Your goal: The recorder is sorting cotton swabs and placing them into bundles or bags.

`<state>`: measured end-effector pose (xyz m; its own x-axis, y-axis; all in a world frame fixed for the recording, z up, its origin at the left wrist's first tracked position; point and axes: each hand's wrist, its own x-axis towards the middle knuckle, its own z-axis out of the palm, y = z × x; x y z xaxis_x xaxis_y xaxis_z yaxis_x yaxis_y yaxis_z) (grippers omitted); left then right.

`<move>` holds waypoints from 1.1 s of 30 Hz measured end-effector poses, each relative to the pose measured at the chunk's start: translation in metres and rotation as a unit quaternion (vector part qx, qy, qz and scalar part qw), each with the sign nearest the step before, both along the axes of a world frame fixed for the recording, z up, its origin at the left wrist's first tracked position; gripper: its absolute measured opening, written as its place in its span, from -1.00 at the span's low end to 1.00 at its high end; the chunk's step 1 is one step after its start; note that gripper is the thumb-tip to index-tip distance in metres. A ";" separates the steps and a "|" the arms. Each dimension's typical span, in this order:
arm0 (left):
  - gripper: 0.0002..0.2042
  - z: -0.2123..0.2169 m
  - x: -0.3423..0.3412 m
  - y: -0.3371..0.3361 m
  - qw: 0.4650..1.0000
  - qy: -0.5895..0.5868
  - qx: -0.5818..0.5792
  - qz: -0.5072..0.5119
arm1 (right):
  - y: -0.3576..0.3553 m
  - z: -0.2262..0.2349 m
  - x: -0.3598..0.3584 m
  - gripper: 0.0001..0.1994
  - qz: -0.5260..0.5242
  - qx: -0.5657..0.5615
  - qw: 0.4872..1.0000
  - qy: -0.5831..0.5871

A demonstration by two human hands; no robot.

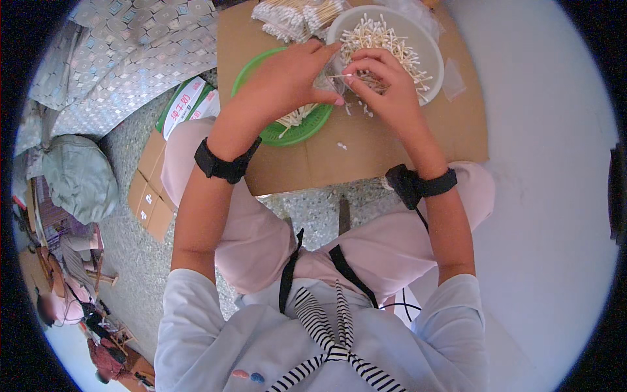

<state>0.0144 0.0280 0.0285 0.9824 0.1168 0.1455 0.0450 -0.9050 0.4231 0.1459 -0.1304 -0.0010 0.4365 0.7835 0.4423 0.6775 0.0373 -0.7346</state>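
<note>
Between the thumb and finger of my right hand (385, 85) is a cotton swab (338, 76), its white tip at my fingertips. My left hand (290, 78) curves in a wide C over the green basket (307, 136), and a clear plastic bag (328, 67) appears stretched between its thumb and fingers, partly hidden. More swabs lie in the basket under that hand. A white bowl (436, 59) heaped with loose cotton swabs (385, 42) stands just beyond my right hand. A few swab tips (342, 146) lie loose on the cardboard tabletop (392, 147).
Bagged bundles of swabs (297, 16) lie at the far edge. A flat clear bag (453, 81) rests right of the bowl. A white wall (548, 130) borders the right side. Cardboard (151, 199) and a green-and-white box (186, 104) are at left. Other people (65, 297) sit far left.
</note>
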 end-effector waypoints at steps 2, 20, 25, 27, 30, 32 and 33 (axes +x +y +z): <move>-0.26 -0.001 0.000 0.001 1.000 -0.009 -0.001 -0.005 | -0.002 0.001 -0.002 -0.84 -0.006 -0.007 1.000 0.017; -0.45 0.005 0.005 0.008 0.992 -0.070 -0.081 -0.068 | -0.002 0.003 -0.004 -0.82 0.065 -0.031 0.997 0.001; -0.30 0.010 0.001 0.014 0.995 -0.070 -0.044 -0.048 | -0.007 0.016 0.010 -0.79 0.010 0.018 0.999 -0.029; -0.28 0.014 0.001 0.010 0.995 -0.077 -0.043 -0.048 | -0.013 0.021 0.021 -0.77 -0.090 0.008 0.996 -0.009; -0.28 0.014 0.004 0.009 0.992 -0.103 -0.031 -0.059 | -0.017 0.014 0.032 -0.75 -0.163 -0.010 0.983 -0.080; -0.29 0.014 0.006 0.007 0.990 -0.124 -0.021 -0.072 | -0.016 0.003 0.036 -0.74 -0.154 -0.024 0.986 -0.060; -0.30 0.014 0.007 0.005 0.989 -0.127 -0.021 -0.068 | -0.016 -0.002 0.039 -0.74 -0.145 -0.038 0.988 -0.040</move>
<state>0.0216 0.0334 0.0429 0.9216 -0.0035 0.3880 -0.1897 -0.8763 0.4428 0.1850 -0.1460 -0.0028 0.6129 0.6630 0.4299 0.7082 -0.2195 -0.6710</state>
